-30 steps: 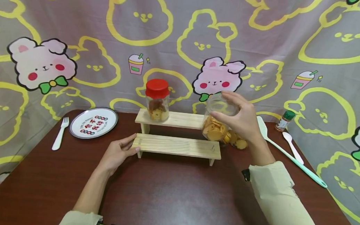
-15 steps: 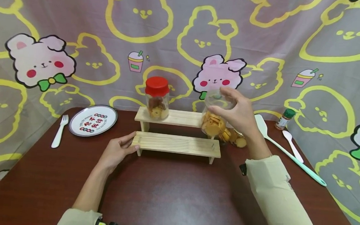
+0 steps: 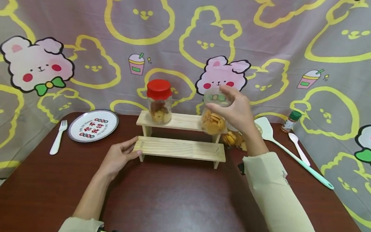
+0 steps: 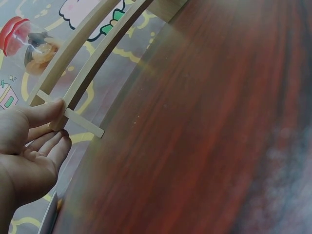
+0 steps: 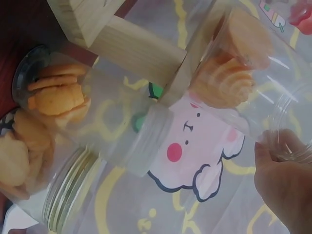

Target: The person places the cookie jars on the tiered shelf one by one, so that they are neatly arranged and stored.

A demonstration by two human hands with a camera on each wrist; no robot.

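Observation:
My right hand (image 3: 237, 110) grips a clear jar (image 3: 213, 123) of round biscuits near its top. The jar stands at the right end of the upper step of a two-step wooden rack (image 3: 180, 148); whether it bears fully on the wood cannot be told. In the right wrist view, fingers curl round the jar's neck, with stacked biscuits (image 5: 226, 80) inside. My left hand (image 3: 119, 158) pinches the left end of the lower step, thumb on one side and fingers on the other. A red-lidded jar (image 3: 159, 101) of biscuits stands on the upper step's left end.
Behind the rack's right end stand a jar (image 5: 63, 95) of orange biscuits and a gold-lidded jar (image 5: 66, 187). A plate (image 3: 93, 126) and fork (image 3: 58, 137) lie left. A spatula (image 3: 294, 152), spoon (image 3: 299, 149) and green-capped bottle (image 3: 291, 121) are at right.
My right hand has moved the jar slightly left and up over the upper step. The left hand has kept its hold on the rack. The head view has shifted a little.

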